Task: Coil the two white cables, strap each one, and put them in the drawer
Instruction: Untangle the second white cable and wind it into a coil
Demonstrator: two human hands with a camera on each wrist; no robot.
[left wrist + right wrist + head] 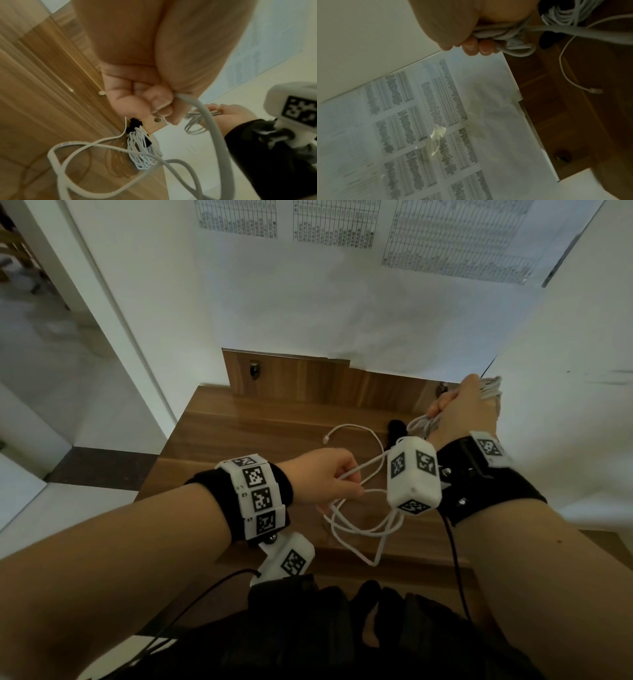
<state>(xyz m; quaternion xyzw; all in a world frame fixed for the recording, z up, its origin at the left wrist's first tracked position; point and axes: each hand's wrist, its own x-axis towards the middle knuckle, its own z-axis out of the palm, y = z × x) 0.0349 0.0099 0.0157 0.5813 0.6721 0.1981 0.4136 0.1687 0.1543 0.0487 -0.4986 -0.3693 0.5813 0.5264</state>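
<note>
My right hand [459,405] is raised over the table's back right and grips a bunch of white cable loops [501,33]. From there the same cable [359,529] runs down in loose loops over the wooden table [239,422]. My left hand [325,475] holds one strand in its fist [147,102]. The cable's free plug end [326,440] lies on the table. A second white cable [140,148], coiled in a tight bundle with a black strap [148,142] round it, lies near the table's back right edge. In the head view my right wrist camera hides most of that bundle. No drawer shows.
A wooden back panel [308,381] with a metal knob [255,369] rises behind the table. Above it, printed sheets [436,108] are taped to the white wall. A doorway opens at the left. Black wires hang from both wrist cameras toward my lap.
</note>
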